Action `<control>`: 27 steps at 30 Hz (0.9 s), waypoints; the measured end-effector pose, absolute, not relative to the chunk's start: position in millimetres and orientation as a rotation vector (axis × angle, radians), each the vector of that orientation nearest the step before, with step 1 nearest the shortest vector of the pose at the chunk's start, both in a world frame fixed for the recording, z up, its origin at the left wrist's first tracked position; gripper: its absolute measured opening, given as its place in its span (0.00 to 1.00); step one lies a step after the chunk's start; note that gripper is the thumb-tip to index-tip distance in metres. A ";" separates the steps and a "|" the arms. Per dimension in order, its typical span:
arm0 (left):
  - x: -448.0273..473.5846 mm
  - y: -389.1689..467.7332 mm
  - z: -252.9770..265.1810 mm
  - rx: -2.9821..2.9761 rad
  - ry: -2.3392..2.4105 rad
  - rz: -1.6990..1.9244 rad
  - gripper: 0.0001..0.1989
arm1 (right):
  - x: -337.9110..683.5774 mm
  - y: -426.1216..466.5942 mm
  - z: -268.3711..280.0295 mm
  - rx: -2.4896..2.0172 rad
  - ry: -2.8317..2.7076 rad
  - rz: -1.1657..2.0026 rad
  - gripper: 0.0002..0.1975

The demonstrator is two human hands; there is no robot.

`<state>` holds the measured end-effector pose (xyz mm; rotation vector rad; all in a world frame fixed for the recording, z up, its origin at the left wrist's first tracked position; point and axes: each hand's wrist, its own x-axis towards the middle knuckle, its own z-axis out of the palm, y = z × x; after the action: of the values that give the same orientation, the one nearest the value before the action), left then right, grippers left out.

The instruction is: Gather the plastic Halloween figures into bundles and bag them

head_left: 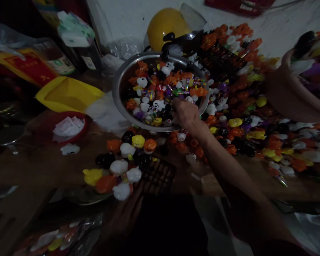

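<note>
My right hand (186, 113) reaches over the near rim of a metal basin (117, 96), its fingers curled down among small Halloween toys. Whatever those fingertips grip is hidden. White ghosts (158, 105), orange pumpkin shapes (198, 91) and shiny striped wrapped pieces fill the basin. Below it, my left hand (128, 209) lies dim at the table's front edge, its fingers stretched out beside a black plastic grid tray (160, 174). Several glossy toys, among them a yellow one (92, 176) and a white one (122, 191), sit in a cluster next to that tray.
A wide heap of loose toys (236, 133) spreads across the right, beside a pinkish tub (290, 96) holding more. Behind the basin stands a yellow helmet (166, 26). To the left are a yellow tray (69, 94) and a red dish (46, 129) with white packets.
</note>
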<state>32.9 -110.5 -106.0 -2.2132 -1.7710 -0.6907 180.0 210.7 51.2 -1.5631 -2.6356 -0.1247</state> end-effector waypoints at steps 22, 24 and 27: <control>31.8 -73.8 -94.2 -1.976 -2.149 -1.042 0.12 | 228.9 31.5 -55.4 -0.950 -2.077 0.808 0.06; 33.2 -73.0 -93.5 -1.956 -2.198 -1.093 0.12 | 220.0 32.5 -59.6 -0.971 -2.029 0.877 0.07; 33.7 -69.7 -94.0 -1.922 -2.230 -1.142 0.12 | 202.4 33.4 -66.1 -0.976 -1.955 1.025 0.10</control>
<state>33.7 -69.7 -94.0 -1.9216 -2.2298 -1.1423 202.4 33.4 -66.1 -0.9761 -1.9553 1.0248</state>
